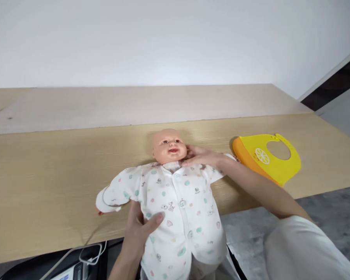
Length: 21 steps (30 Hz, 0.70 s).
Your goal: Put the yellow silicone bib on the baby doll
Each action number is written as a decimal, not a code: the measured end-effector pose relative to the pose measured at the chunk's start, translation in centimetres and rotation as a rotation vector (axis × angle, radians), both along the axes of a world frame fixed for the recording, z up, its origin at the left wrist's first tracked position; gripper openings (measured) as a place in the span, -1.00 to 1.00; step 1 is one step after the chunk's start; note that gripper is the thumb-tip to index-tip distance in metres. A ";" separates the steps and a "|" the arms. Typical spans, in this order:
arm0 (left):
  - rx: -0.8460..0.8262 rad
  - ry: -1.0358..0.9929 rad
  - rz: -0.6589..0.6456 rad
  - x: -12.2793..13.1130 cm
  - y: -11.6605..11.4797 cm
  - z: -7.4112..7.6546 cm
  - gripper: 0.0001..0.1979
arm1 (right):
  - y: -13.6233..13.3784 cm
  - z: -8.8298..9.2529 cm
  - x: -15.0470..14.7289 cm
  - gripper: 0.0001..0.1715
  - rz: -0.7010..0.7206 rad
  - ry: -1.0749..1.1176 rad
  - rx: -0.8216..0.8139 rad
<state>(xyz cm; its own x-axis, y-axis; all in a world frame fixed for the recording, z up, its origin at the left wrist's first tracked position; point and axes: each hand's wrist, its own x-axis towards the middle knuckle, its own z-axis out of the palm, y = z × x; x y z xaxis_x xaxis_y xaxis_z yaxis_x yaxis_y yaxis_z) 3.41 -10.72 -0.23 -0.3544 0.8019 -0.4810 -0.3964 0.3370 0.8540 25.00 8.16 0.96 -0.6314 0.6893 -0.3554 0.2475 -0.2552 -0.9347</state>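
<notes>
A bald baby doll point(177, 202) in a white printed onesie with front snaps lies face up, its head and shoulders over the table and its lower body past the front edge. My left hand point(144, 229) grips its side below the arm, thumb on the front and the other fingers hidden behind the body. At the doll's neck, my right hand point(198, 155) holds the side of the head, with some fingertips hidden beneath it. To the right lies a yellow bib point(275, 165) with an orange pocket edge and a white citrus print, apart from both hands.
The light wooden table point(46, 175) runs along a white wall point(163, 42). Below its front edge at lower left are a white cable point(67, 254), a black bag-like item and a device partly in view. Grey floor point(332, 217) shows at right.
</notes>
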 end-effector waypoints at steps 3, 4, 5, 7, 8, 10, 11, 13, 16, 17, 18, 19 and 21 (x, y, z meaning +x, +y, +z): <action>-0.006 0.010 -0.014 0.5 0.0 0.4 -0.18 | 1.2 -0.5 -1.4 0.06 0.027 0.085 -0.171; -0.014 0.022 -0.043 0.6 0.1 0.5 -0.21 | 1.2 -0.7 -1.6 0.03 0.033 0.107 -0.195; -0.024 0.031 -0.077 0.5 0.2 0.5 -0.24 | 1.0 -0.9 -1.7 -0.02 0.043 0.119 -0.208; -0.040 0.034 -0.123 0.3 0.4 0.8 -0.25 | 0.7 -0.8 -1.7 -0.07 0.033 0.112 -0.205; -0.039 0.031 -0.126 0.2 0.6 1.0 -0.24 | 0.6 -0.4 -1.8 -0.05 0.010 0.102 -0.192; -0.001 0.043 -0.104 0.0 1.1 1.8 -0.24 | 0.6 0.8 -1.8 0.06 -0.030 0.113 -0.139; 0.039 0.057 -0.100 0.0 1.5 2.4 -0.25 | 0.7 1.7 -1.9 0.12 -0.048 0.135 -0.095; 0.145 0.089 -0.103 -0.1 2.5 3.7 -0.27 | 1.3 3.7 -2.1 0.21 -0.087 0.187 0.017; 0.288 0.133 -0.057 -0.1 4.9 5.7 -0.27 | 3.0 6.6 -2.5 0.18 -0.141 0.235 0.190; 0.332 0.160 -0.025 -0.1 5.8 6.3 -0.28 | 3.8 7.4 -2.6 0.15 -0.151 0.251 0.241; 0.369 0.174 0.007 -0.1 6.7 6.8 -0.29 | 4.6 8.0 -2.9 0.12 -0.159 0.264 0.289; 0.403 0.171 0.029 -0.1 7.6 7.3 -0.31 | 5.5 8.6 -3.1 0.09 -0.166 0.273 0.336; 0.456 0.133 0.047 -0.2 9.5 8.0 -0.37 | 7.5 9.2 -3.6 0.02 -0.183 0.268 0.420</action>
